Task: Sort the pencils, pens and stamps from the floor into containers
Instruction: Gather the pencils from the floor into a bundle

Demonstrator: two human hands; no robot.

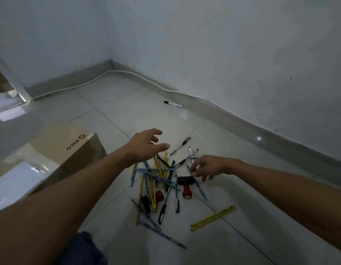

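Observation:
A heap of yellow and blue patterned pencils [156, 176] mixed with black pens [162, 211] lies on the tiled floor. Two stamps with red handles are in it: one [185, 185] at the right, another [159, 196] nearer the middle. A clear pen [180, 145] lies just beyond the heap, and a white marker [173, 104] rests near the far wall. My left hand [146, 145] hovers open above the heap's far left side. My right hand [208, 166] is spread open over the heap's right edge, fingertips close to a blue pencil [197, 183], holding nothing.
A brown cardboard box [74, 148] printed PICO stands left of the heap, with a white glossy object [16, 180] beside it. Two yellow rulers [213, 218] lie at the front right. A white cable [127, 73] runs along the skirting. A wall corner closes the far side.

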